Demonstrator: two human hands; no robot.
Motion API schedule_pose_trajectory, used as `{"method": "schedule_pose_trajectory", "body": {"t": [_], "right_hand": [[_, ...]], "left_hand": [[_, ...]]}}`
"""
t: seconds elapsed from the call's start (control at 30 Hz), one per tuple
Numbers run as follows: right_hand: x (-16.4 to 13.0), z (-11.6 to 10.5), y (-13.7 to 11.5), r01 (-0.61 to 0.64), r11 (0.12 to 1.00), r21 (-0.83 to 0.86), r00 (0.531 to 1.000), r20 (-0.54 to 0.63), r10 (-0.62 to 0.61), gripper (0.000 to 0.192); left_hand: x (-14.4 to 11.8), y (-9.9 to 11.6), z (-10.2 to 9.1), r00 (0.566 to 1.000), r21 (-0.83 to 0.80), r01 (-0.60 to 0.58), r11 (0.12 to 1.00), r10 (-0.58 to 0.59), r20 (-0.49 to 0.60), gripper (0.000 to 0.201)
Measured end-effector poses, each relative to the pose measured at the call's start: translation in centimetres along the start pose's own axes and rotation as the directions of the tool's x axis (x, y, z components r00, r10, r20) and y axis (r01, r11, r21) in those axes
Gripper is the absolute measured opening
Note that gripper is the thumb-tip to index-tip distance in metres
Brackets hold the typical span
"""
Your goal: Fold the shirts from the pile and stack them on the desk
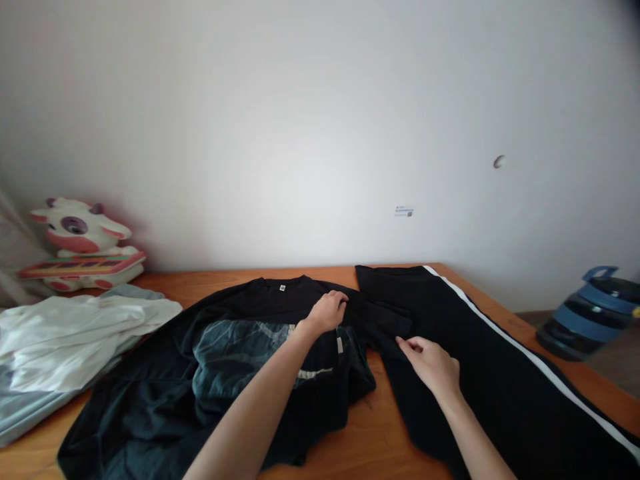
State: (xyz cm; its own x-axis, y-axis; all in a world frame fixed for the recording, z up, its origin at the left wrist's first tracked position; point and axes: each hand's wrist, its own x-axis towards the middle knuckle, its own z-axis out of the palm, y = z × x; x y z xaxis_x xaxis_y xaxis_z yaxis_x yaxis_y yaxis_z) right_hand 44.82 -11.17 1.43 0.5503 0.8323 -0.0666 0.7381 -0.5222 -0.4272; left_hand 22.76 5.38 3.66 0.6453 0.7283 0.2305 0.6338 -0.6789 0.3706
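A black long-sleeved shirt (240,300) is spread on the wooden table, its collar toward the wall. My left hand (327,312) is closed in a pinch on the shirt near its right shoulder. Farther right, the fingers of my right hand (433,365) pinch the end of the shirt's sleeve (387,327), which lies partly over black trousers (450,347) with a white side stripe. On the shirt's middle rests a folded dark blue garment (230,353), partly hidden behind my left forearm; a small white tag shows at its right.
White and grey clothes (95,333) lie heaped on the left. Behind them sits a toy cow with a keyboard (85,247). A dark bottle with blue bands (590,317) stands at the table's right edge. The wall (300,133) bounds the back of the table (375,440).
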Motion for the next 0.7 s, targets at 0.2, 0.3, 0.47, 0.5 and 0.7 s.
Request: {"method": "schedule_pose_trajectory", "body": {"t": [0.2, 0.3, 0.47, 0.5, 0.7], "right_hand": [[1.0, 0.6, 1.2, -0.016, 0.986, 0.167, 0.993, -0.115, 0.035, 0.054], [3.9, -0.6, 1.2, -0.059, 0.966, 0.25, 0.998, 0.021, 0.055, 0.049], [8.7, -1.9, -0.2, -0.124, 0.928, 0.352, 0.987, 0.14, 0.08, 0.051], [9.3, -1.8, -0.5, -0.126, 0.914, 0.386, 0.988, 0.13, 0.081, 0.049], [9.9, -1.0, -1.6, -0.082, 0.779, 0.622, 0.997, 0.042, 0.071, 0.043]], "left_hand": [[0.5, 1.0, 4.1, 1.0, 0.022, -0.018, 1.0, 0.018, 0.02, 0.041], [-0.5, 1.4, 4.6, 1.0, 0.041, -0.009, 0.999, 0.009, 0.001, 0.044], [-0.7, 1.3, 4.5, 1.0, 0.07, -0.005, 0.998, 0.006, -0.005, 0.045], [-0.6, 1.2, 4.5, 1.0, 0.07, -0.008, 0.998, 0.008, 0.0, 0.046], [-0.6, 1.4, 4.6, 1.0, 0.068, 0.016, 0.998, -0.018, 0.022, 0.054]]}}
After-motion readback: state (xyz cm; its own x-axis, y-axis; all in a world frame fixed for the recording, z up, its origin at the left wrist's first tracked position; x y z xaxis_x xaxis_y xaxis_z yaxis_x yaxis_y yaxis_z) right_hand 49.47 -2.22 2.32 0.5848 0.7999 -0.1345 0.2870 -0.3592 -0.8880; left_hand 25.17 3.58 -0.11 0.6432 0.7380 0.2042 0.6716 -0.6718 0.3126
